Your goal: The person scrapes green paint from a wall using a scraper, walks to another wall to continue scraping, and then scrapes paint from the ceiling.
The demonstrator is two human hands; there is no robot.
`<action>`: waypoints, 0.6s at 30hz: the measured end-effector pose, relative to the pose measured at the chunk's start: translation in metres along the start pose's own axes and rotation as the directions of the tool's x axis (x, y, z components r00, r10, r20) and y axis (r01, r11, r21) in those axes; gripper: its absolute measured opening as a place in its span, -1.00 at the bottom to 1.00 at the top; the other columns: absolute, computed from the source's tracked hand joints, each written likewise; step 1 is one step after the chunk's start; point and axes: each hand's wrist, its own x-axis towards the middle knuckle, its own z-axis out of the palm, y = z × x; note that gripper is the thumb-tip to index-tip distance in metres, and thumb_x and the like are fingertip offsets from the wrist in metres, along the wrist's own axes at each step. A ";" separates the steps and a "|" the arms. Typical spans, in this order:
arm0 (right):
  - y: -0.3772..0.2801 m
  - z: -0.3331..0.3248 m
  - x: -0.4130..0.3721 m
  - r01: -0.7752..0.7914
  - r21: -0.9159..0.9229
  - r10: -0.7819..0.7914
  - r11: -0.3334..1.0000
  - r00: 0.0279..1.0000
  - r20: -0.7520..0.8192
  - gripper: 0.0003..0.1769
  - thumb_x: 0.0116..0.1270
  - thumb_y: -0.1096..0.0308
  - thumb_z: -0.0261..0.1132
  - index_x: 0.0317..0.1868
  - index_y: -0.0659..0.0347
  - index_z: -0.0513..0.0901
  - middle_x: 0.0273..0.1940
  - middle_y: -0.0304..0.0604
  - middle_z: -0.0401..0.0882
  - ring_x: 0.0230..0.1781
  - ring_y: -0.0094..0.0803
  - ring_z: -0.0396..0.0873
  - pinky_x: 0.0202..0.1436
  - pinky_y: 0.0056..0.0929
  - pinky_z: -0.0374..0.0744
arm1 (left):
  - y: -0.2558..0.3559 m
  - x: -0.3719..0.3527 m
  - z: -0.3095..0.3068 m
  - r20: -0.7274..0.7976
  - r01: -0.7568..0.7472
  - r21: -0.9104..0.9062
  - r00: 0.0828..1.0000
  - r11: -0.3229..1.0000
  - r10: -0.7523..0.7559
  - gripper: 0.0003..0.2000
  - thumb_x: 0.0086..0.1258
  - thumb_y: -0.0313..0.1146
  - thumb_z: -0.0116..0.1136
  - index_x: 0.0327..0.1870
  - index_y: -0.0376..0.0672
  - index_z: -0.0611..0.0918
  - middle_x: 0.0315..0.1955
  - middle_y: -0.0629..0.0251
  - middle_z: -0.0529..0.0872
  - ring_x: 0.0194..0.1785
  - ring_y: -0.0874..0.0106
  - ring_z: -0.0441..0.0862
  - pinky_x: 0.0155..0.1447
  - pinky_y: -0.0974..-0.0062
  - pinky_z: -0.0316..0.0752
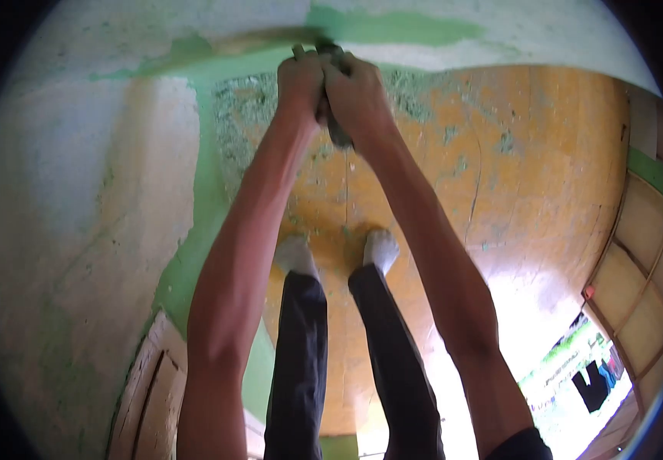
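Note:
Both my hands are together near the top centre, against the wall with peeling green paint (400, 29). My left hand (299, 83) is closed round part of a dark tool, its fingers wrapped and touching the other hand. My right hand (358, 90) grips the same dark tool (339, 136), whose lower end sticks out below the fingers. The tool's upper end meets the wall at a green patch; its exact shape is hidden by the hands.
Paint flakes (243, 107) lie on the orange floor (531, 153) along the wall's foot. My feet stand on the floor below my hands. A wooden door edge (147, 391) is at lower left, a panelled wall (638, 284) at right, and dark clothing (594, 387) hangs outside.

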 end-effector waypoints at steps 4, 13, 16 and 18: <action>0.017 0.023 -0.021 -0.123 0.077 0.127 0.989 0.991 -0.049 -0.63 0.25 0.35 0.10 -0.02 0.43 0.54 -0.28 0.28 0.63 -0.26 0.17 0.62 -0.12 -0.05 0.55 | -0.024 0.007 -0.023 0.158 -0.013 -0.069 0.987 0.998 0.024 -0.80 0.40 -0.42 0.03 -0.05 -0.24 0.61 -0.42 0.28 0.65 -0.53 0.51 0.55 -0.53 0.49 0.44; 0.075 -0.012 -0.083 -0.208 -0.147 0.248 0.967 0.905 0.346 -0.61 0.21 0.34 0.17 0.04 0.31 0.51 -0.55 -0.07 0.57 -0.65 -0.35 0.58 -0.52 -0.32 0.55 | -0.128 -0.034 -0.081 -0.007 -0.039 0.492 0.999 0.869 0.049 -0.64 0.40 -0.19 0.05 -0.07 -0.39 0.57 -0.26 -0.04 0.70 -0.17 0.17 0.68 -0.14 0.20 0.54; 0.127 -0.052 -0.161 -0.148 -0.406 0.298 0.902 0.894 0.334 -0.49 0.15 0.30 0.20 0.15 0.24 0.45 -0.45 0.10 0.62 -0.50 -0.17 0.67 -0.34 -0.19 0.59 | -0.144 -0.144 -0.111 -0.030 0.100 0.852 0.989 0.513 -0.142 -0.58 0.47 -0.08 -0.15 -0.16 -0.32 0.58 -0.20 -0.22 0.64 -0.12 -0.12 0.61 -0.02 0.04 0.48; 0.166 -0.084 -0.222 -0.214 -0.497 0.372 0.841 0.896 0.243 -0.34 0.13 0.38 0.13 0.32 0.11 0.32 -0.35 0.22 0.62 -0.44 -0.04 0.67 -0.30 -0.15 0.60 | -0.144 -0.206 -0.129 -0.009 0.090 0.749 0.992 0.656 -0.126 -0.66 0.46 -0.17 -0.09 -0.28 -0.32 0.55 -0.29 -0.10 0.64 -0.23 -0.09 0.59 -0.11 0.01 0.46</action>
